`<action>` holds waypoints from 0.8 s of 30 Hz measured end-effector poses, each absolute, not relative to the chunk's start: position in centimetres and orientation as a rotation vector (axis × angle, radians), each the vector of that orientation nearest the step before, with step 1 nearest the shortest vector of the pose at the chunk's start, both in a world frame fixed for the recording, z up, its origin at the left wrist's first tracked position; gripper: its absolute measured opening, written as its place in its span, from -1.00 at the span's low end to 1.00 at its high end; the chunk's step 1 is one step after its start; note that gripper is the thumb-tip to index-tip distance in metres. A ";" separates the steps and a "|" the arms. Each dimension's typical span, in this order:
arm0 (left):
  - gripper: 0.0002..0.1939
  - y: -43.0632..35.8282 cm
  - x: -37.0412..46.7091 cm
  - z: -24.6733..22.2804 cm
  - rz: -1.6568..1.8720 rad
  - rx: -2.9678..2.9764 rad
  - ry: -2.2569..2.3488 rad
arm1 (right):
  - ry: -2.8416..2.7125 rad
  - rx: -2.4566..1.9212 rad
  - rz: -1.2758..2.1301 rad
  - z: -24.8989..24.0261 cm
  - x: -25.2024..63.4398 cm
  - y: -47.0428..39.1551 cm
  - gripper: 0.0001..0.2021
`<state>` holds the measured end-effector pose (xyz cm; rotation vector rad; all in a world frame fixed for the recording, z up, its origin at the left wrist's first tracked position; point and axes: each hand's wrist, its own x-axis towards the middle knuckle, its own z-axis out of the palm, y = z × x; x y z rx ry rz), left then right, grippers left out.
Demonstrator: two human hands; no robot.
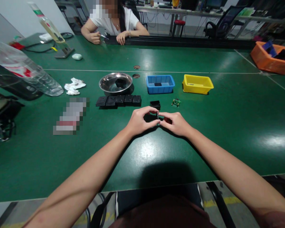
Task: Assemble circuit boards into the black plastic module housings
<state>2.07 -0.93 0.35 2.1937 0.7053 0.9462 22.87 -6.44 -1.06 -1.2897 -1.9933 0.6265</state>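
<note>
Between the fingertips of both hands is a small, thin dark piece (pixel 157 116), seen nearly edge-on; its kind cannot be made out. My left hand (pixel 142 119) pinches it from the left, thumb below and fingers above. From the right, my right hand (pixel 174 123) closes its fingertips on the same piece. Just beyond the fingers sits an open black plastic case (pixel 155 104). A small green circuit board (pixel 176 102) lies to its right. Left of the case, several black plastic cases (pixel 120 100) stand in a row.
Behind these are a steel bowl (pixel 104 84), a blue bin (pixel 160 89) and a yellow bin (pixel 197 88). Plastic bottles (pixel 26 71), crumpled tissue (pixel 74 85) and a blurred-out flat item (pixel 71 116) lie left. An orange basket (pixel 266 60) stands far right. Another person (pixel 116 25) sits opposite.
</note>
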 end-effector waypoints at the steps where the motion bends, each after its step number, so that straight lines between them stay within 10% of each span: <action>1: -0.73 -0.9 2.1 0.3 0.949 2.240 0.698 | -1.984 -1.290 0.624 -1.0 22.8 -6.4 -0.70; 24: -0.69 0.0 1.6 -0.2 1.006 2.508 0.642 | -1.391 -1.255 1.094 0.2 22.0 -6.6 -0.73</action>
